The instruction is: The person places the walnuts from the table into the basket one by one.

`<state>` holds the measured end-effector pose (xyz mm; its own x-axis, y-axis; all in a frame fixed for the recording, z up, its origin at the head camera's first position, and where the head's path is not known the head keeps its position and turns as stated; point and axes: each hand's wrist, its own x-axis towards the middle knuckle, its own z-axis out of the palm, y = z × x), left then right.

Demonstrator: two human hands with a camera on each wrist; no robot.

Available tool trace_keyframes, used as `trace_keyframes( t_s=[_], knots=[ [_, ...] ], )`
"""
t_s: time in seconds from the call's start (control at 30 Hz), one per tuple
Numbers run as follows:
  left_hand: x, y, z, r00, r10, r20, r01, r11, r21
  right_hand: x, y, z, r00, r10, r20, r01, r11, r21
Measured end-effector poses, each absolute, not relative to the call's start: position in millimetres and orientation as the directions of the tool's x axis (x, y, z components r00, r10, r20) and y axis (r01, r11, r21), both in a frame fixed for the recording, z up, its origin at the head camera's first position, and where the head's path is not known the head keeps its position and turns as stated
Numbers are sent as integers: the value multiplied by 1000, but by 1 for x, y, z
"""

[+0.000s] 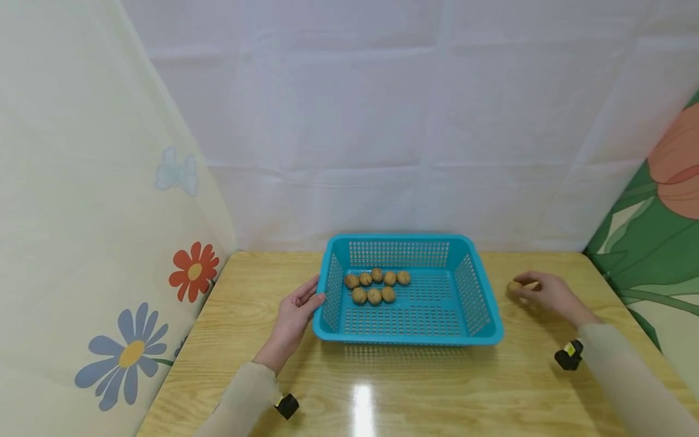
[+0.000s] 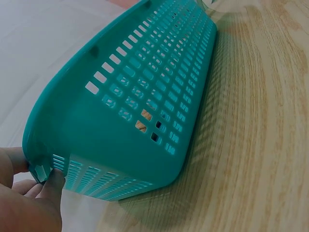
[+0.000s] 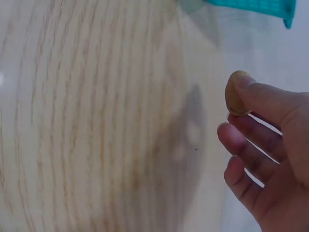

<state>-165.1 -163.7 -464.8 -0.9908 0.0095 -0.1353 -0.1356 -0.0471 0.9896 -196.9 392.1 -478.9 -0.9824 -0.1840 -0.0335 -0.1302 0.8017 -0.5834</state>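
My left hand (image 1: pixel 292 317) grips the left rim of a blue plastic basket (image 1: pixel 406 340). In the left wrist view its thumb and fingers (image 2: pixel 57 186) pinch that rim at one end. Several brown walnuts (image 1: pixel 374 296) lie in two rows in the basket's left half. To the right of the basket, my right hand (image 1: pixel 551 295) holds a single walnut (image 3: pixel 233 96) between thumb and forefinger, while its other fingers stay loosely bent. A shadow of hand and walnut falls on the table in the right wrist view.
The wooden table (image 1: pixel 218 358) carries the basket near its back edge. White cloth (image 1: pixel 349 121) hangs behind it, and flower-patterned cloths stand on the left (image 1: pixel 131 355) and right (image 1: pixel 677 249). Black wrist cameras sit at both sleeves.
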Motion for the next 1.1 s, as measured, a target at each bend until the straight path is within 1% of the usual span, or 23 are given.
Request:
trace_keyframes(
  t_s=[0.33, 0.6, 0.83, 1.1],
  knots=[
    [-163, -163, -462, -990, 19, -137, -138, -34, 990, -181, 375, -439, -967, -255, 10, -216, 799, -561],
    [-165, -164, -464, -991, 29, -131, -132, -37, 990, -176, 353, -411, -958, -288, 12, -247, 798, -550],
    [-165, -165, -464, -990, 29, -135, -136, -41, 990, -185, 323, -391, -928, -371, 27, -330, 786, -523],
    [-164, -164, -463, -990, 31, -135, -136, -38, 990, -202, 296, -386, -904, -428, 0, -353, 745, -566]
  ],
)
